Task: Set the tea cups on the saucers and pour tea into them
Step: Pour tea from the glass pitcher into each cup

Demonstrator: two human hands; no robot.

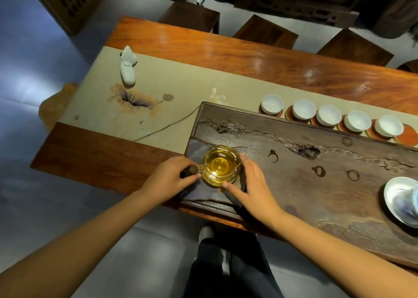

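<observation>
From the head camera, a glass pitcher (220, 166) of amber tea stands at the near left end of a dark carved tea tray (316, 180), which lies on a long reddish wooden table (226, 46). The left hand (168, 179) is curled around the pitcher's dark handle (192, 170), thumb and fingers closed on it at the pitcher's left side. The right hand (251, 185) is half open and cups the pitcher's right wall, with the fingers spread along the glass and the thumb tip touching the near rim; it steadies the vessel rather than wrapping it fully. Beyond the tray's far edge, five white tea cups (328, 115) sit in a row on reddish-brown saucers (407, 135), each cup on its own saucer, and all of them look empty. The row runs from the middle of the tray toward the right, well apart from the pitcher. At the right edge of the frame a pale bowl (400, 198) with a blue-and-white vessel inside it rests on the tray, cut off by the picture's border. A beige runner (172, 78) painted with a lotus covers the left part of the table, and a white ceramic figure (127, 68) stands on it. Dark wooden stools (267, 30) line the table's far side. The person's dark trousers (228, 268) show below.
</observation>
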